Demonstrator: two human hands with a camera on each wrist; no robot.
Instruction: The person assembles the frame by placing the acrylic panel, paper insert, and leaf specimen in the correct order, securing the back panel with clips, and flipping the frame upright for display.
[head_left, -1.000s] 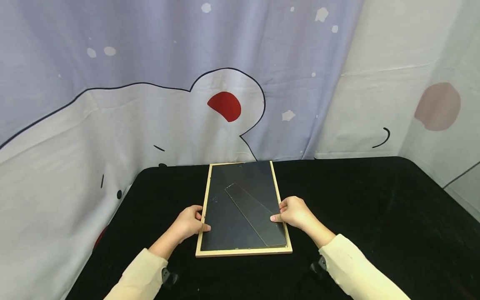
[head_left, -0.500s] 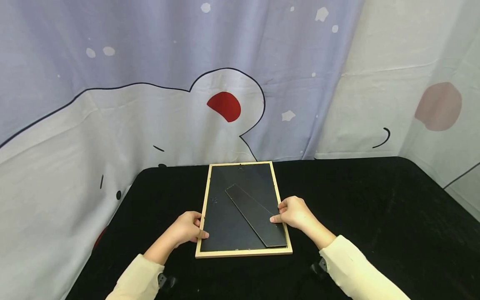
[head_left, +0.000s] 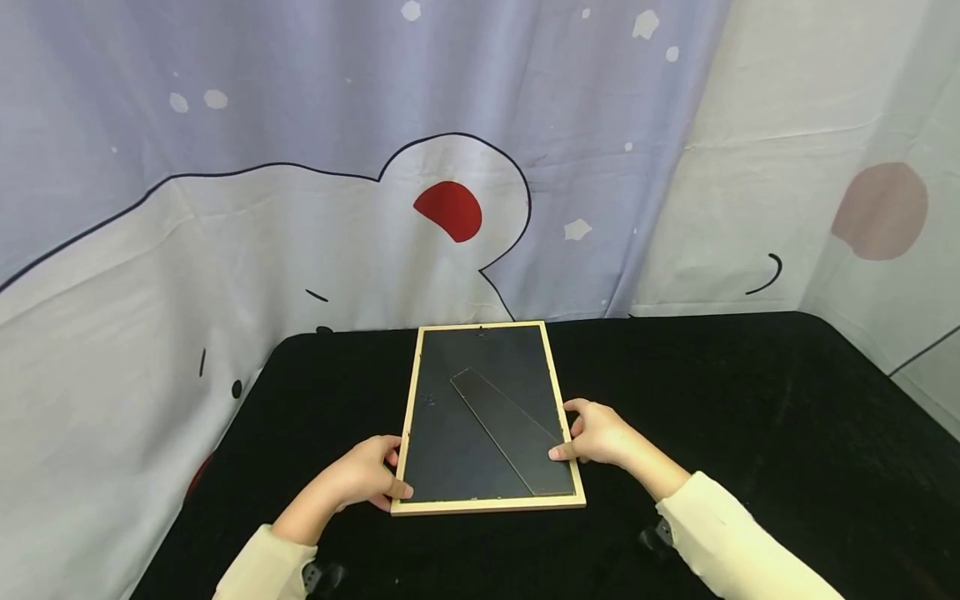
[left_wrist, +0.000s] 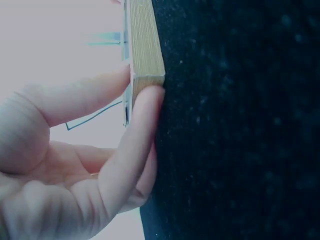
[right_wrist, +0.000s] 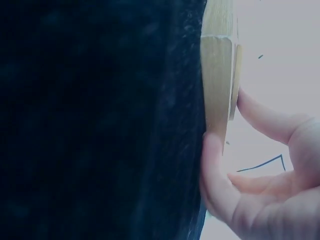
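Note:
A picture frame (head_left: 442, 433) with a pale wooden border lies back side up, its dark backing showing. A dark easel leg (head_left: 510, 442) runs slantwise across that backing and lies flat on it. My left hand (head_left: 366, 473) grips the near left corner, thumb over the border. In the left wrist view, a finger of the left hand (left_wrist: 125, 155) touches the side of the wooden border (left_wrist: 146, 40). At the right edge, my right hand (head_left: 603, 435) holds the frame, thumb over the easel leg. The right wrist view shows fingers of the right hand (right_wrist: 270, 200) against the wooden side (right_wrist: 217, 75).
A black cloth (head_left: 712, 400) covers the table beneath the frame. Behind the table's far edge hangs a printed curtain (head_left: 300, 242), close to the frame's far end. More black-clothed tabletop extends to the right.
My left hand has slid down the left edge to the near corner. The right hand has shifted slightly down and outward along the right edge. The frame stays nearly in place.

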